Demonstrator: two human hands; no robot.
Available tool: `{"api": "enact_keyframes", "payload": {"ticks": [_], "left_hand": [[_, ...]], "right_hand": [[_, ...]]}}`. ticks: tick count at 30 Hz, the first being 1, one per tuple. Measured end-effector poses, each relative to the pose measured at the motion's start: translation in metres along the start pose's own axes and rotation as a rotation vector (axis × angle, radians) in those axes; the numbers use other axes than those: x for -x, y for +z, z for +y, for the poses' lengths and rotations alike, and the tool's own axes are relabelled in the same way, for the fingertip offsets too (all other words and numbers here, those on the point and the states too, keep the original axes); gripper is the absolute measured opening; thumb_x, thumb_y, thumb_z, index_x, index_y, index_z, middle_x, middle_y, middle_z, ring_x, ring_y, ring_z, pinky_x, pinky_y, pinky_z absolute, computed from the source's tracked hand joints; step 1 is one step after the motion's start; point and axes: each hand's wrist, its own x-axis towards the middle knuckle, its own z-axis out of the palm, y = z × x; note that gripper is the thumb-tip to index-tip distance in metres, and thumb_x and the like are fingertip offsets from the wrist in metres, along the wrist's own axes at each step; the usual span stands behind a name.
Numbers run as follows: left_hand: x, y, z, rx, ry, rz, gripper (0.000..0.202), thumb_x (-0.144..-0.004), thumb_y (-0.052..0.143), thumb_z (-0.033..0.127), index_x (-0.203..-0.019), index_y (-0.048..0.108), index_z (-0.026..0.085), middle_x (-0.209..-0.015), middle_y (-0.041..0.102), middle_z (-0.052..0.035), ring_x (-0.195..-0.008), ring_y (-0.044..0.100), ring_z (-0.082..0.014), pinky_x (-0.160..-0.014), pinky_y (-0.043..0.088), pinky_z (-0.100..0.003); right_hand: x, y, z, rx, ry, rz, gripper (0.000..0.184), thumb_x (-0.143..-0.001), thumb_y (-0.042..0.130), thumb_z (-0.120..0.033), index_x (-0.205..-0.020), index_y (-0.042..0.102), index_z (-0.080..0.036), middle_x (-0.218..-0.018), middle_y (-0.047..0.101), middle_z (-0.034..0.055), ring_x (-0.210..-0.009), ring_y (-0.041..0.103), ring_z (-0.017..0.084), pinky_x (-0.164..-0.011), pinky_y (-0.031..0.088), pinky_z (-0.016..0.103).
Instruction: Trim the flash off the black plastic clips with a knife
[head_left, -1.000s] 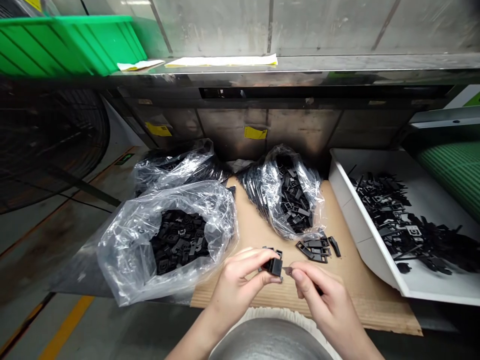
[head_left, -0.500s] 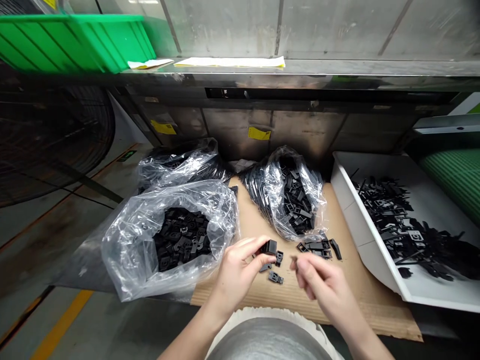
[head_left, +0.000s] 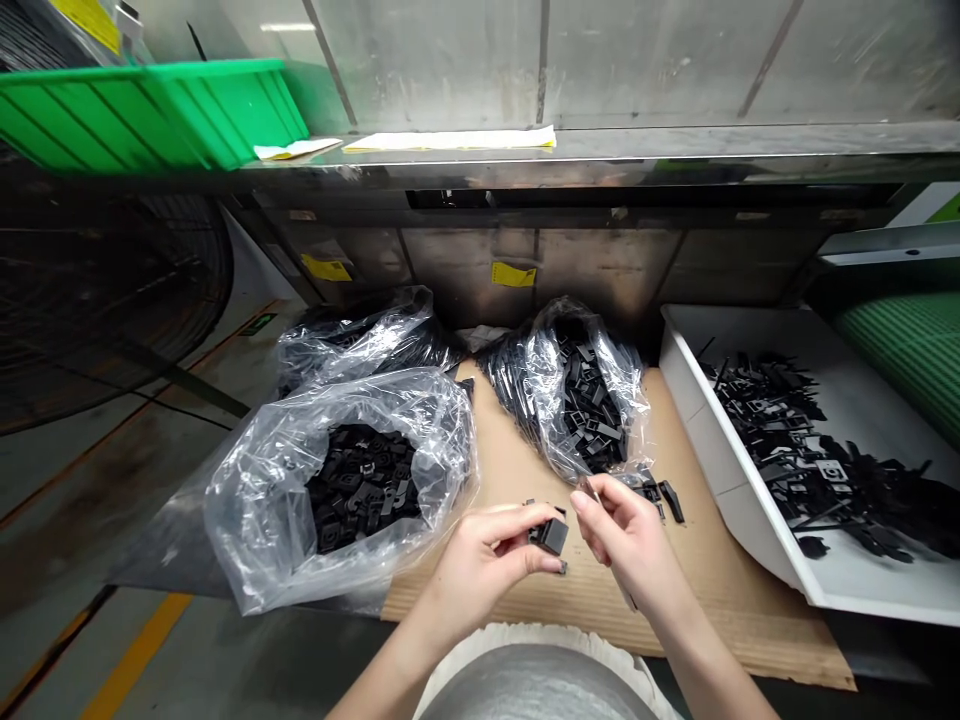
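Note:
My left hand (head_left: 487, 555) is closed on a small black plastic part (head_left: 553, 536), pinched between thumb and fingers above the cardboard. To its right, my right hand (head_left: 634, 530) is shut round a thin, narrow tool (head_left: 586, 487); its tip pokes out past the fingertips and its other end shows below the palm. The exact kind of tool is unclear. A small gap separates the tool's tip from the part. Behind my right hand lie loose black plastic pieces (head_left: 671, 500), partly hidden by the fingers.
Clear plastic bags (head_left: 259, 510) of black parts stand left and behind; another bag (head_left: 536, 365) sits at centre. A white tray (head_left: 694, 420) of black scraps is at right. Cardboard (head_left: 517, 450) covers the bench. A green bin (head_left: 217, 110) rests on the metal shelf (head_left: 675, 145).
My left hand has moved slightly right and down with the black part, which is now tilted. My right hand has risen and come closer to it, and its thin tool now shows more clearly.

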Motion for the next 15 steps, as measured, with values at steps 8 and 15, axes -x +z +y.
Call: {"api": "enact_keyframes", "payload": {"ticks": [8, 15], "left_hand": [[0.000, -0.001, 0.002, -0.053, 0.099, 0.056, 0.012, -0.079, 0.057, 0.024, -0.087, 0.064, 0.018, -0.073, 0.057, 0.0011, -0.064, 0.049, -0.0128, -0.061, 0.036, -0.021], [0.005, -0.002, 0.006, -0.172, 0.168, 0.080, 0.011, -0.079, 0.057, 0.017, -0.088, 0.064, 0.020, -0.068, 0.057, 0.0019, -0.065, 0.051, -0.0136, -0.061, 0.036, -0.021]], "right_hand": [[0.023, -0.005, -0.003, 0.340, -0.335, 0.075, 0.018, -0.085, 0.044, -0.025, -0.088, 0.061, -0.019, -0.063, 0.053, -0.0009, -0.055, 0.050, 0.011, -0.053, 0.040, 0.021], [0.023, -0.002, -0.009, 0.416, -0.450, 0.019, 0.015, -0.084, 0.045, -0.015, -0.081, 0.059, -0.017, -0.067, 0.058, 0.0012, -0.059, 0.052, 0.011, -0.056, 0.041, 0.020]]}}
